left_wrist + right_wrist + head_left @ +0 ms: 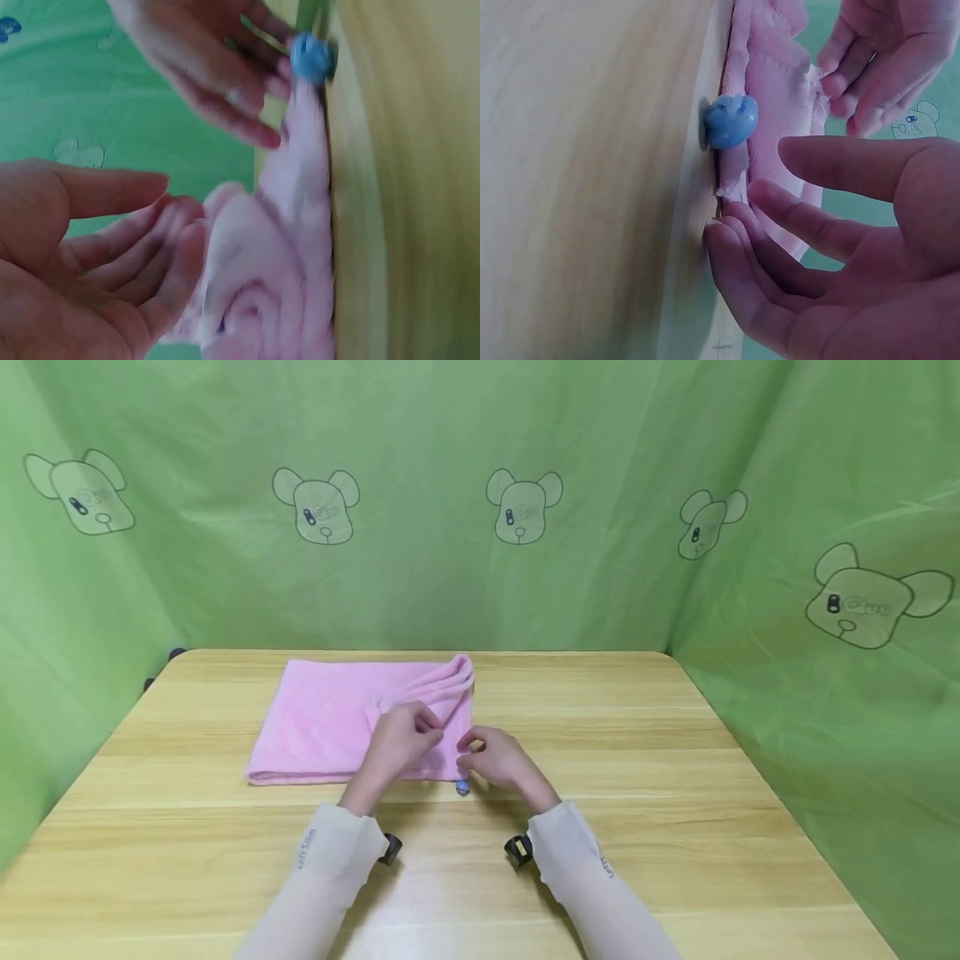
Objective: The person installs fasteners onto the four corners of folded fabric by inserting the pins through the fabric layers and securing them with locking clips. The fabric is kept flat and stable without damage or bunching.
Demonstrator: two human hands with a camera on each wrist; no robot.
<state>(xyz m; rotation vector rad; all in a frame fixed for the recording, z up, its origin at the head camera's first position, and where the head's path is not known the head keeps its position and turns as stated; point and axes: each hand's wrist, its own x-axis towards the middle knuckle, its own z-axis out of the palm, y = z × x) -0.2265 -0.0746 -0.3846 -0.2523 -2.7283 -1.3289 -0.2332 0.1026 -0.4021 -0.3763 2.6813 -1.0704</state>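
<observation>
A pink towel (pixel 322 722) lies folded on the table, its right part gathered into loose folds (pixel 450 681) toward the far corner. My left hand (pixel 401 739) hovers over the towel's right half, thumb and fingers bent loosely with a gap between them and nothing held. Beside the towel's right edge is my right hand (pixel 498 758), its fingertips (pixel 720 229) right at that edge and its thumb apart from them. A small round blue thing (pixel 731 120), shiny and knobbly, sits against the towel's near right corner, between the hands in the right wrist view.
The light wooden table (pixel 637 760) extends on both sides of the towel. Green curtains (pixel 420 585) with bear-head drawings hang behind and along the sides. Dark wrist cameras (pixel 519 852) are worn beneath the pale sleeves (pixel 570 843).
</observation>
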